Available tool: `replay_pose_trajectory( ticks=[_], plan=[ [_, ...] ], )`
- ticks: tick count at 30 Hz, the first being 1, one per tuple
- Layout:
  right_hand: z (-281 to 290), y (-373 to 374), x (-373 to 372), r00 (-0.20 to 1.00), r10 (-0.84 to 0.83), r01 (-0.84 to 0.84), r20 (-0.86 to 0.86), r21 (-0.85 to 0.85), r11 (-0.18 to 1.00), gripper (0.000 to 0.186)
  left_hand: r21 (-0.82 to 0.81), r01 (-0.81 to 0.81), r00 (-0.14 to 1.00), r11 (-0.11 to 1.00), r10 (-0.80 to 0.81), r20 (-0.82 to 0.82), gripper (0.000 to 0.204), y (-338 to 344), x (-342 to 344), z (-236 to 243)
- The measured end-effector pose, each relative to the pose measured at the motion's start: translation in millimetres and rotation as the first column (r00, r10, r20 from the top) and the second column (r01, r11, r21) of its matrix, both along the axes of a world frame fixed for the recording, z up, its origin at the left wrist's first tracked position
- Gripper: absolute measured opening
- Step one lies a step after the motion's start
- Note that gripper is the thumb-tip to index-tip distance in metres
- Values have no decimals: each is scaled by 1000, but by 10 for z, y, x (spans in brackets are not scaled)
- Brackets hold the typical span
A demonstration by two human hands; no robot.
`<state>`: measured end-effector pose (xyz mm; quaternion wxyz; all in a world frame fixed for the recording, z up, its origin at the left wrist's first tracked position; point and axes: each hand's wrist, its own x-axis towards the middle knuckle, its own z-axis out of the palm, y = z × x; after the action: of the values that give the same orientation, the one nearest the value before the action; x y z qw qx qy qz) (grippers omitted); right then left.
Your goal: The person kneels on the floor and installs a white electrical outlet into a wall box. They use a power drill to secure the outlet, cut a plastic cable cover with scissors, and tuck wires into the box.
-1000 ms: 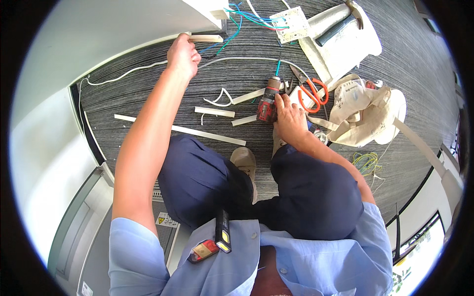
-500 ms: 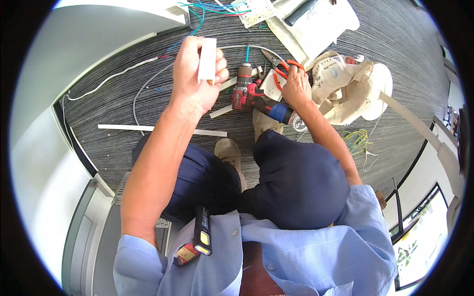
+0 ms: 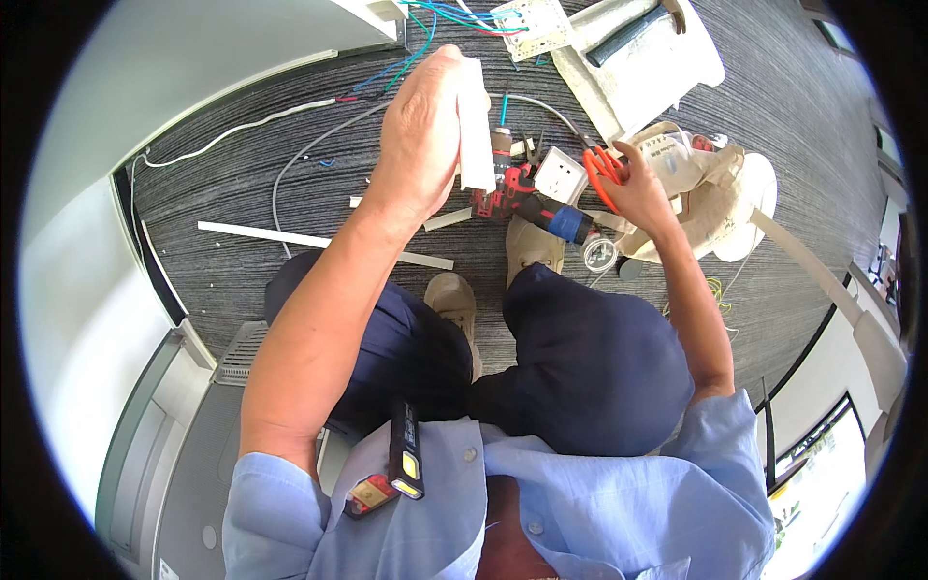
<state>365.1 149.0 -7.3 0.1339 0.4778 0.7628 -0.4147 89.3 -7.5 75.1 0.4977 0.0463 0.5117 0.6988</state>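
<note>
My left hand (image 3: 420, 140) is closed around a short piece of white plastic cable trunking (image 3: 474, 135), held up in front of the floor. In my right hand (image 3: 646, 198) are orange-handled scissors (image 3: 601, 172), gripped by the handles with their blades pointing away to the upper left. Between my hands lies a red and black cordless drill (image 3: 522, 198) with a blue band and a teal bit. A white wall socket (image 3: 561, 176) lies beside it, near the scissors. Dark-jawed pliers (image 3: 534, 147) show partly behind the drill.
Long white trunking strips (image 3: 324, 244) lie on the dark carpet at left. A hammer (image 3: 628, 39) rests on a pale board (image 3: 667, 72) at the far right. A beige bag (image 3: 710, 198) stands at right. Loose blue and green wires (image 3: 420, 43) run to a back box (image 3: 532, 27).
My right hand has moved right and lifted the scissors away from beside the socket. My left hand has shifted right and slightly farther away, and the trunking piece has turned.
</note>
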Motion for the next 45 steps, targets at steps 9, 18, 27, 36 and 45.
replay_pose_trajectory(
  ticks=[9,18,27,36,45],
  plan=[
    [916,-285,-330,909,-328,25,-258,-751,660,58,-87,-269,925,959,232,-302,40,-55,-138,112],
    [533,-829,-1123,797,-17,-154,-604,-231,961,94,-349,-461,887,815,421,-188,33,85,-122,333],
    [524,-955,-1257,796,53,-113,-603,-61,992,87,-387,-466,880,795,462,-110,30,-34,-182,336],
    [587,-966,-1307,818,-69,11,-571,-104,995,75,-459,-418,899,784,429,-87,28,-68,-151,326],
    [518,-945,-1255,831,-130,-53,-540,-310,949,66,-473,-358,932,805,341,-127,30,-180,-198,245]
  ],
)
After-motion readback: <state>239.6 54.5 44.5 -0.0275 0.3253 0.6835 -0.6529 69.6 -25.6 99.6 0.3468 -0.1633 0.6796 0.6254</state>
